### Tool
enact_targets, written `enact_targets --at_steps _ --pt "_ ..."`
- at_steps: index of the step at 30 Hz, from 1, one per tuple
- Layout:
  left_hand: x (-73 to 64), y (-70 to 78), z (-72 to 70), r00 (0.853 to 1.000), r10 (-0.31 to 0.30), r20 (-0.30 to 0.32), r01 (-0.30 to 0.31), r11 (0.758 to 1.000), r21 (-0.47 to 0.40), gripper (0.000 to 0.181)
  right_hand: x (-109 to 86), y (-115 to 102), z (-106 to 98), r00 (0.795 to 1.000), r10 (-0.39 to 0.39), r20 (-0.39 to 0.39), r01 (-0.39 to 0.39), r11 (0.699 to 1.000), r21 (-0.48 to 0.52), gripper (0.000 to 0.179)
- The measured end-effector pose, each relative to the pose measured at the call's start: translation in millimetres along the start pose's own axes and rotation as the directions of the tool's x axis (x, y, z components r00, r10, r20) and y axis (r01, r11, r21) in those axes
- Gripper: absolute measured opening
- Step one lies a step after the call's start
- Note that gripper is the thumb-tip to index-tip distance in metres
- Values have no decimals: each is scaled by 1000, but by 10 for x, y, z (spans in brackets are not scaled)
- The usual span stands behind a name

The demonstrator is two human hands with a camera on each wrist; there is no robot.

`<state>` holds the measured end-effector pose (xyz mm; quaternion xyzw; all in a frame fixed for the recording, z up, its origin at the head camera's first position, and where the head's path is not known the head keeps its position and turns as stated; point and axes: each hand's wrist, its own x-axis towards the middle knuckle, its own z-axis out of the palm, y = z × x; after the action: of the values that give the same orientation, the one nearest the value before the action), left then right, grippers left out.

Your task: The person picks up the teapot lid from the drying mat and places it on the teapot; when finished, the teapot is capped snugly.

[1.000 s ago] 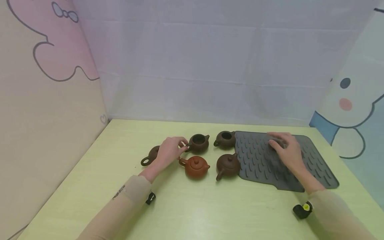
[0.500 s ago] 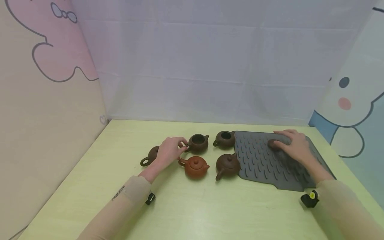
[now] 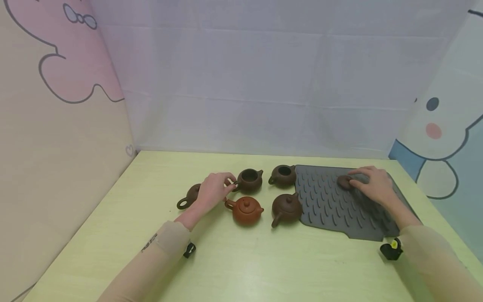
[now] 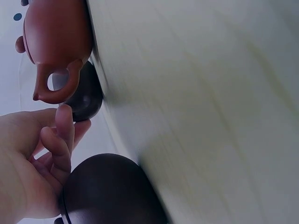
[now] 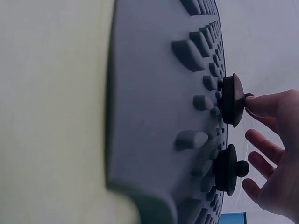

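Lid (image 5: 233, 100), dark brown, domed, knobbed

Dark pots (image 3: 287, 208): clay look, unglazed, smooth, low sheen. Red pot (image 3: 247, 214): same clay look, smooth, satin. Lids (image 5: 232, 100): matt to faint sheen, smooth. Mat (image 3: 320, 201): matt, rubber or silicone look, raised nubs all over. Worktop (image 3: 241, 264): smooth, faint wood-like streaks, slight gloss under the light. Backdrop (image 3: 264, 79): thin cloth or plastic sheet, can't tell which, creased. Sleeves (image 3: 162, 247): matt cloth.
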<state>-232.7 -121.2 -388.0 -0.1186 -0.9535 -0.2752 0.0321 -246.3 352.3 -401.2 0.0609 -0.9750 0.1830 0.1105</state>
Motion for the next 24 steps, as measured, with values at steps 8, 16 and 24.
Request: enact_targets --at_steps 8,16,24 --pt "-7 -2 3 1000 6 -9 -6 1000 10 13 -11 -22 10 1000 18 -5 -18 1000 18 26" --pt "-7 -8 10 1000 9 -14 -9 1000 7 13 4 -93 21 999 30 -28 -29 999 27 26" --pt "-8 -13 19 1000 11 -16 -11 1000 6 12 93 -206 -24 994 -35 -105 44 995 91 24"
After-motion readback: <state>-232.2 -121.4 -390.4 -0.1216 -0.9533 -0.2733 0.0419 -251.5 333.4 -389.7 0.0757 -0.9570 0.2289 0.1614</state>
